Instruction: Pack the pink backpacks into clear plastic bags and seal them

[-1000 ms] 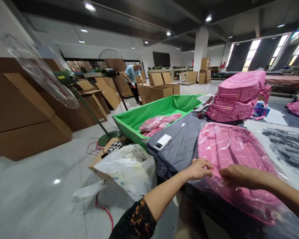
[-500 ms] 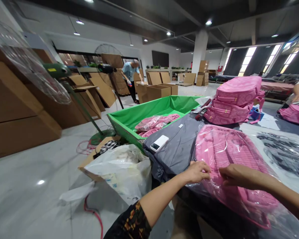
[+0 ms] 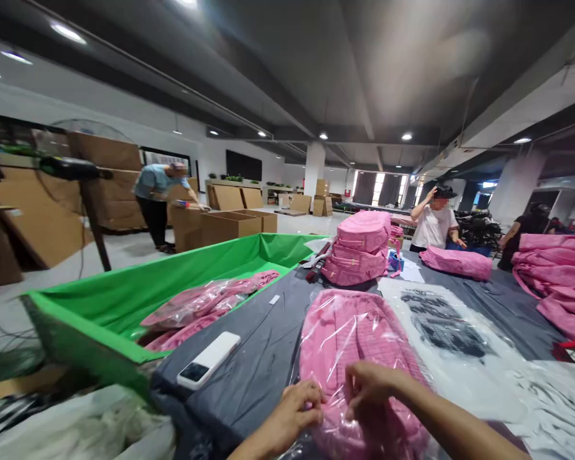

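Observation:
In front of me a pink backpack [image 3: 335,332] lies flat inside a clear plastic bag [image 3: 397,348] on the grey-covered table. My left hand [image 3: 298,406] is at the bag's left edge, its fingers curled and closed on the film. Across from it, my right hand [image 3: 371,388] is over the lower middle of the backpack, closed in a pinch on the plastic; its fingertips are partly hidden. Beyond them stands a stack of pink backpacks [image 3: 359,246]. Right of the bagged backpack lie printed plastic bags [image 3: 441,326].
A green-lined bin [image 3: 138,281] at left holds bagged pink packs [image 3: 196,303]. A white phone [image 3: 209,359] lies near the table edge. Co-workers [image 3: 434,223] stand across the table and by cardboard boxes [image 3: 232,227]. More pink backpacks [image 3: 560,281] are piled at right.
My view has swung right and upward, bringing the co-worker across the table and the right-hand pile into sight. Both hands stay on the bagged backpack.

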Available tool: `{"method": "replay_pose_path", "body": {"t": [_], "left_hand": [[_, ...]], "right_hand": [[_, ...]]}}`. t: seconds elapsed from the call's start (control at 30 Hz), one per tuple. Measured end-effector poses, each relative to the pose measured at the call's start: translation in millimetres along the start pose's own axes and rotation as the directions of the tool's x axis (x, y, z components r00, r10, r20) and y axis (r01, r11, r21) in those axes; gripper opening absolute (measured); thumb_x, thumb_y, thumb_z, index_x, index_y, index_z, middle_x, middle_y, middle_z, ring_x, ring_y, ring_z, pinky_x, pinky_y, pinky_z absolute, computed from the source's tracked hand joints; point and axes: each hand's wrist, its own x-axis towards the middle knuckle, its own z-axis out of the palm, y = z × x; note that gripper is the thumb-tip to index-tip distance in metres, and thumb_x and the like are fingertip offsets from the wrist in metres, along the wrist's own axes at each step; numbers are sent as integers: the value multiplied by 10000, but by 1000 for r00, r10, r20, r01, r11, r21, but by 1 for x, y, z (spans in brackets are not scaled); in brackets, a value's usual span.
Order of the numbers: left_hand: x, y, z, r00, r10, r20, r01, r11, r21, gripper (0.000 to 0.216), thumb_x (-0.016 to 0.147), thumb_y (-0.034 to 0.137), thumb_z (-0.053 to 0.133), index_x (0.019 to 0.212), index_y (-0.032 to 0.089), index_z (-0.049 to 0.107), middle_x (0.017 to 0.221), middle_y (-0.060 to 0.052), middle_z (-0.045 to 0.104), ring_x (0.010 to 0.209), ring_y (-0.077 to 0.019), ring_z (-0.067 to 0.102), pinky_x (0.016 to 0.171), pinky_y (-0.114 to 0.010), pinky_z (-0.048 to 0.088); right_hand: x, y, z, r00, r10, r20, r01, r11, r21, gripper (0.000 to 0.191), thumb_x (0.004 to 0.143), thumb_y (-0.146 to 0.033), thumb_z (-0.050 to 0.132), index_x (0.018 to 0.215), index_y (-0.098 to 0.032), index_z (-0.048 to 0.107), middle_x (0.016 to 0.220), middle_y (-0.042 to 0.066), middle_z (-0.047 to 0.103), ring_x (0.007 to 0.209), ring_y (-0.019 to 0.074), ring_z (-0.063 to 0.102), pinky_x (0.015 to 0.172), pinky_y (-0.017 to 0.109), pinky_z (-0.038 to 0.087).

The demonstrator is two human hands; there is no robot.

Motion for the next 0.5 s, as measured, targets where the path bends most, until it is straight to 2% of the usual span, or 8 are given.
{"method": "replay_pose_path", "body": {"t": [0.13,0.2,0.23,0.3,0.37,0.43,0.47,0.5], "left_hand": [[-6,25,-4,997,-75,25,72,993,93,37,747,178,686,744,184,650,1001,-19,723,1068,-239,619,1016,-360,354],[-2,26,-5,994,-105,43,101,991,88,37,758,176,711,766,186,676,1013,-12,727,1076,-227,623,1025,-338,359],[1,23,-5,992,-115,46,111,991,79,40,765,174,718,761,185,681,1030,-10,729,1087,-220,622,1042,-331,350],[5,16,-6,991,-121,51,118,991,58,51,780,172,723,748,184,686,1066,-7,730,1103,-208,621,1073,-324,334],[7,11,-6,993,-110,52,108,993,37,69,792,181,725,736,186,686,1097,-7,730,1106,-200,622,1086,-321,333],[8,8,-6,994,-95,53,94,995,22,78,795,204,734,732,192,689,1108,-6,732,1101,-197,623,1087,-323,343],[8,8,-6,994,-91,53,90,996,19,81,794,217,739,733,196,691,1107,-5,734,1098,-197,623,1088,-327,345],[8,8,-6,995,-89,51,89,996,19,83,795,227,740,733,198,693,1102,-4,735,1093,-198,624,1089,-331,349]], "right_hand": [[15,12,-3,989,118,83,-121,992,26,304,558,-228,883,646,-185,595,524,-66,549,468,130,498,437,230,375],[23,20,-10,989,120,84,-121,993,4,263,629,-173,842,717,-173,594,581,-60,577,507,122,522,482,224,398],[25,24,-13,993,107,42,-106,994,-22,254,645,-144,824,717,-173,582,606,-47,586,542,130,533,506,230,386],[21,31,-15,989,70,-128,-84,991,-102,205,724,-101,735,721,-184,548,655,-11,584,606,153,524,555,257,332],[4,34,-6,947,19,-319,-79,981,-176,133,852,-124,599,767,-197,529,707,22,577,639,174,492,604,296,285],[-20,33,17,898,-100,-429,-14,967,-255,168,964,-190,458,820,-207,542,740,38,582,640,185,477,630,320,273],[-30,31,32,875,-194,-443,54,950,-309,205,983,-224,443,811,-215,553,734,38,588,637,188,486,631,324,279],[-38,29,48,820,-376,-432,186,888,-420,204,995,-265,464,836,-221,584,744,38,606,649,195,511,621,324,286]]}}
